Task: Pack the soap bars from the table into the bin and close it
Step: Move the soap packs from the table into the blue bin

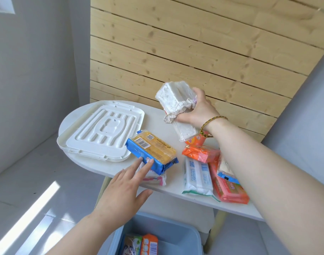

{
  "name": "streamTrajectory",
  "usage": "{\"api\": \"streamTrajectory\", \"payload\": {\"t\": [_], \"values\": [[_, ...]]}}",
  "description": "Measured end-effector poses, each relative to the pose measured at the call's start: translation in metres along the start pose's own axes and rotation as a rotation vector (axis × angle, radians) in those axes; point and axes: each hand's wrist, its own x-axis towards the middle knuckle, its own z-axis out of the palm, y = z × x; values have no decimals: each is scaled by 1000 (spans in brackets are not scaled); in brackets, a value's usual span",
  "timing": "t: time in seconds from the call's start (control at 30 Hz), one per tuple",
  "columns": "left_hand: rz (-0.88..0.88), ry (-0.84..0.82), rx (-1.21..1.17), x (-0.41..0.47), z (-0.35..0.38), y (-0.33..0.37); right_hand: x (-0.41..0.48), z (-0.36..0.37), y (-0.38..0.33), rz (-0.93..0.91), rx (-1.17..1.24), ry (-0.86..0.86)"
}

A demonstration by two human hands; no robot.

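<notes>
Head view, looking down over a white oval desk (152, 116). The right grip (196, 111) is raised above the far middle of the desk, its fingers curled round a clear-wrapped white soap bundle (173, 97), seemingly two bars, though the crumpled wrap makes the count unsure. The left grip (120, 188) reaches over the front edge with fingers straight and spread, holding nothing; two fingertips touch the near side of a blue-and-yellow soap pack (152, 151). That pack lies near the front-left edge, resting partly on a white-and-pink pack (155, 178). A white bin lid (100, 131) lies underside up at the far-left end of the desk. Towards the right front edge are heaped an orange pack (200, 153), a white pack with blue print (197, 174) and a pink-red pack (229, 188), partly hidden by the right forearm. Below the front edge stands the open blue bin (166, 230), holding an orange soap pack (149, 244) beside a green one (131, 243).
</notes>
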Motion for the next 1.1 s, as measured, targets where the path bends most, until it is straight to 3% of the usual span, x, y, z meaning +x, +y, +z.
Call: {"api": "streamTrajectory", "payload": {"t": [0.1, 0.23, 0.43, 0.6, 0.9, 1.1], "values": [[34, 32, -13, -12, -5, 5, -24, -17, 1, -44, 21, -13], [-84, -142, -44, -33, -8, 8, -67, -36, 9, -86, 30, -88], [-138, -45, -202, -57, -7, 10, -139, -37, 25, -130, -58, -267], [-212, -193, -211, -69, 8, 6, -179, -25, 41, -183, -202, -391], [-283, -516, -33, -68, 61, -22, -200, 62, 103, -158, -451, -657], [-336, -576, 2, -60, 103, -28, -202, 124, 159, -38, -529, -682]]}}
